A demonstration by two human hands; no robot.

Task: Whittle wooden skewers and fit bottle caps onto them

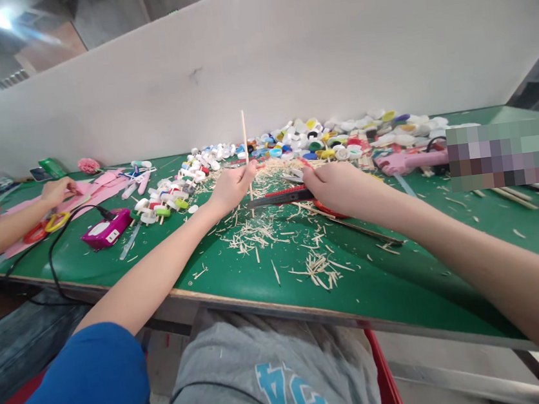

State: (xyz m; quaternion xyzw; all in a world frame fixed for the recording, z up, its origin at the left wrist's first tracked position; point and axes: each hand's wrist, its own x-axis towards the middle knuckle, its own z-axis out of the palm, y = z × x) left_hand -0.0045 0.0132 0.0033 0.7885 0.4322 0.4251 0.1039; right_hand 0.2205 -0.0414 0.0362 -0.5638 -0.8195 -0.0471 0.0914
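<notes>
Pinched in my left hand (233,188) is a thin wooden stick (244,133), held upright over the green table. My right hand (334,183) is closed around a red and black utility knife (288,194). The knife's dark blade points left and crosses the lower part of the stick, just below my left fingers. Pale wood shavings (323,270) lie scattered under both hands. A red-handled tool (327,209) rests partly hidden beneath my right hand.
Bottle caps (326,143) are heaped along the partition (281,51). Left of my hands are caps with short sticks (160,205) and a purple power socket (107,230) with a black cord. A co-worker's hand (58,190) is at far left. A pink glue gun (405,160) lies right.
</notes>
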